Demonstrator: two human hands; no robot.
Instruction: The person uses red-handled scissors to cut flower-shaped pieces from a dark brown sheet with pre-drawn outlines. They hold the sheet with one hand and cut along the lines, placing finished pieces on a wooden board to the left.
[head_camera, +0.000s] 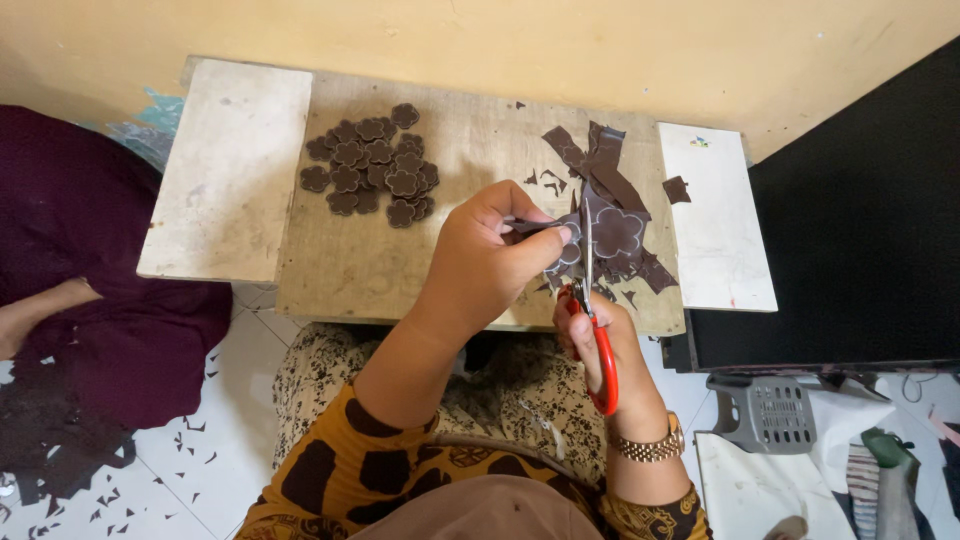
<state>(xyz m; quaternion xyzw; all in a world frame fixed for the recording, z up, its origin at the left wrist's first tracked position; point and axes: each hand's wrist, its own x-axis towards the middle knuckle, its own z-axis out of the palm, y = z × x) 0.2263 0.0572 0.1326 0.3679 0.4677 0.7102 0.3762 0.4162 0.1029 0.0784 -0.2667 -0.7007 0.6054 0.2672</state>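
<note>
Risk noted: the left hand pinches the dark brown strip with its fingertips just beside the scissor blades; a slip or a tight turn around the drawn flower outline could nick a finger or clip a petal. The thin, floppy strip may also buckle in the cut.

Left to right: a finished pile of brown flower cut-outs, flat, scalloped and matte, lies on the rough, stained wooden board. The strip is held over the board's right side. The right hand is closed through the red-handled scissors, the blades biting into the strip. Loose offcuts lie further right.
</note>
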